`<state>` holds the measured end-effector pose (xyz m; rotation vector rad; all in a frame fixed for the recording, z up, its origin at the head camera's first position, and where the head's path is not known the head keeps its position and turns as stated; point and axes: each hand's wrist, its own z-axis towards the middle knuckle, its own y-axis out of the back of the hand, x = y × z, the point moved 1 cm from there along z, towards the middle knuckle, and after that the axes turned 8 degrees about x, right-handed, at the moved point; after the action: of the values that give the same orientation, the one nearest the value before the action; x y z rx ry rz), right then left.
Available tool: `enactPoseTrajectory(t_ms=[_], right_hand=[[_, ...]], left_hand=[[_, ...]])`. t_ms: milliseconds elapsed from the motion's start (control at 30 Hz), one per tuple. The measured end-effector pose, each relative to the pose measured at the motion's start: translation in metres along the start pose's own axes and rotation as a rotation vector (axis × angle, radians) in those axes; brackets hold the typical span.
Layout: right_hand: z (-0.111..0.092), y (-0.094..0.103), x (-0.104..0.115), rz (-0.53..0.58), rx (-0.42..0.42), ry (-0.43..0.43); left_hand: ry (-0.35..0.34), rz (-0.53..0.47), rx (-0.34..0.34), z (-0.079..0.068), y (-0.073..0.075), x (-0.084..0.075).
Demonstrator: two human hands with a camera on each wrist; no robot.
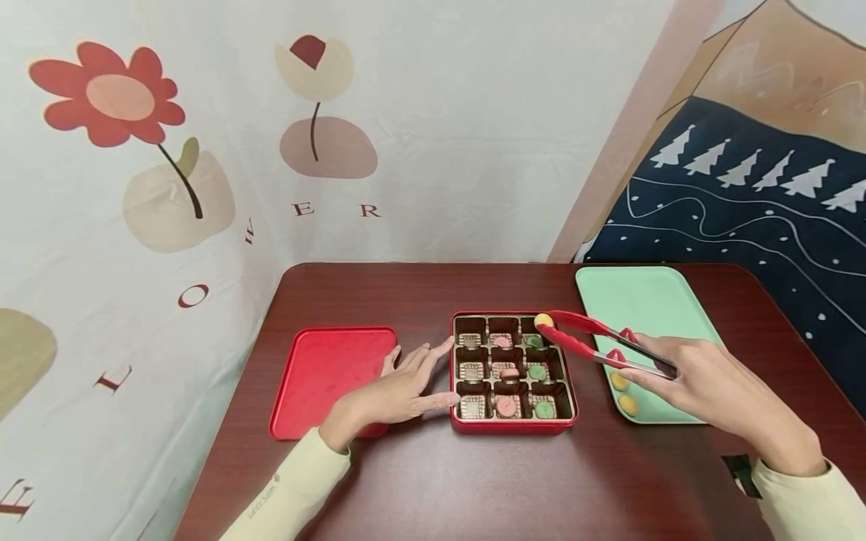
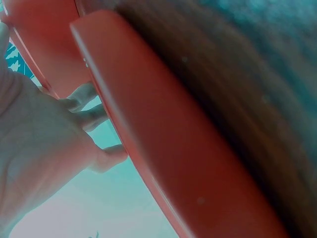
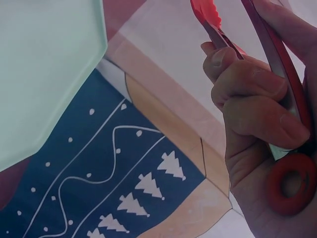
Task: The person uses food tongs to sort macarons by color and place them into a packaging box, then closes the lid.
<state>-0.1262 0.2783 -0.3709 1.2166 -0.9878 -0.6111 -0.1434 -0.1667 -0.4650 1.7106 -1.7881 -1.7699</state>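
My right hand (image 1: 717,383) grips red-tipped metal tongs (image 1: 595,346), their tips pinching a small yellow macaron (image 1: 543,321) over the back right corner of a red box (image 1: 514,427). Gold compartments divide the box. Pink macarons (image 1: 506,406) lie down the middle column, one standing on edge, and green macarons (image 1: 544,409) down the right. The left column shows bare gold floors. With fingers extended, my left hand (image 1: 402,387) touches the box's left side. In the right wrist view, curled fingers (image 3: 257,114) wrap the tongs' handle; the tips leave the frame.
A red lid (image 1: 331,376) lies on the table (image 1: 419,481) left of the box, partly under my left hand. To the right is a light green tray (image 1: 649,300), with yellow macarons (image 1: 628,406) near its front left corner. A printed cloth (image 1: 460,150) hangs behind the table.
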Motion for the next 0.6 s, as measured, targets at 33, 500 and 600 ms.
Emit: enactPoseTrajectory(t_ms=[33,500,600], right_hand=[[0.001,0.0,0.002,-0.005,-0.005,0.006],[0.019,0.0,0.019,-0.006,0.056,0.027],[0.021,-0.001,0.022,-0.006,0.06,0.037]], left_hand=[[0.0,0.0,0.002,0.0,0.0,0.0],[0.014,0.01,0.017,0.0,0.001,-0.001],[0.017,0.016,0.015,0.0,0.001,0.0]])
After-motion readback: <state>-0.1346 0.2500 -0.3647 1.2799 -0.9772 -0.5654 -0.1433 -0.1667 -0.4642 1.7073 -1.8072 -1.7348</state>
